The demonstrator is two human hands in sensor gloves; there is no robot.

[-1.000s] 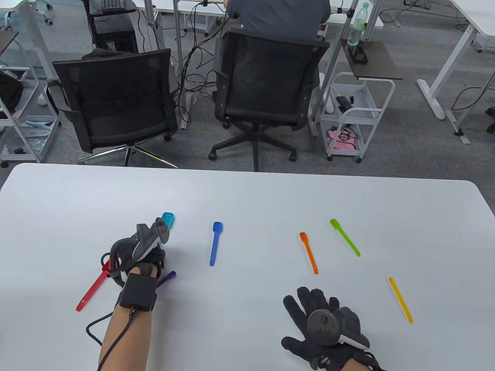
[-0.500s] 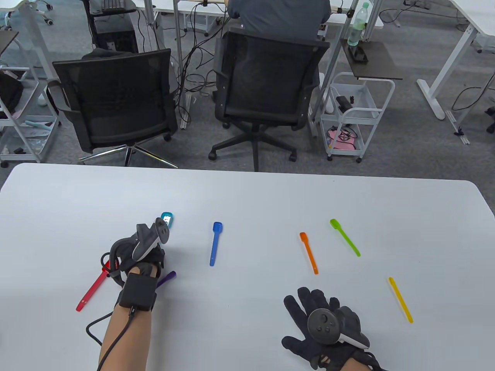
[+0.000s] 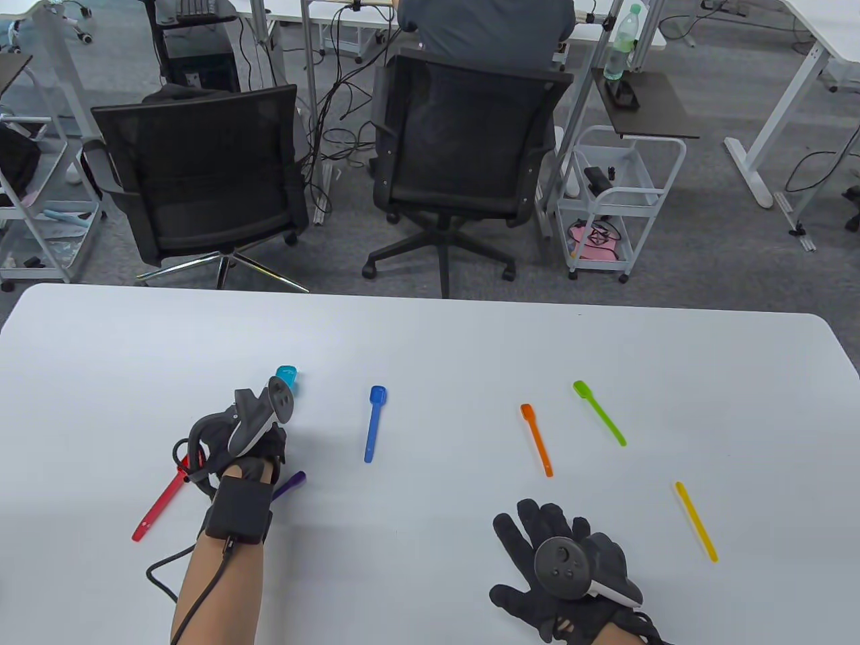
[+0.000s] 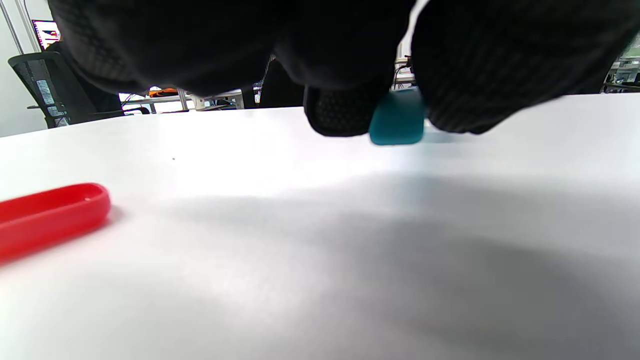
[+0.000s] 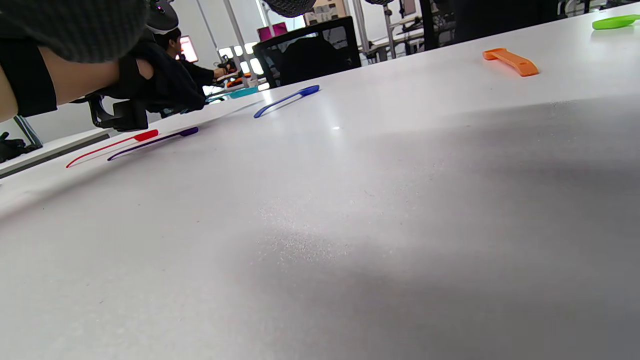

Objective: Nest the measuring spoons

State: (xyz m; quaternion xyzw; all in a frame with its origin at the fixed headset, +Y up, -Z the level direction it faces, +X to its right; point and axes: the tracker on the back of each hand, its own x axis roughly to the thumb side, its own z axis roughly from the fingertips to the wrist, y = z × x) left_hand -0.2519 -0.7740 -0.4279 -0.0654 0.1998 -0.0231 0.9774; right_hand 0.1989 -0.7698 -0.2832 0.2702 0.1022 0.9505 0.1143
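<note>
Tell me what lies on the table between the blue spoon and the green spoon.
In the table view, the orange spoon lies between the blue spoon and the green spoon, nearer the green one. The remaining stretch is bare white table.

Office background beyond the white table

Past the far edge of the white table (image 3: 430, 336) stand two black mesh chairs (image 3: 201, 168), a seated person (image 3: 484, 27), a white wheeled cart (image 3: 615, 201), and a green bottle (image 3: 619, 44) on a side stand.

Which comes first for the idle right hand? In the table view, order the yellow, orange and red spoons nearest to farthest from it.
1. yellow spoon, just right of the right hand.
2. orange spoon, beyond it.
3. red spoon, far left.
</note>
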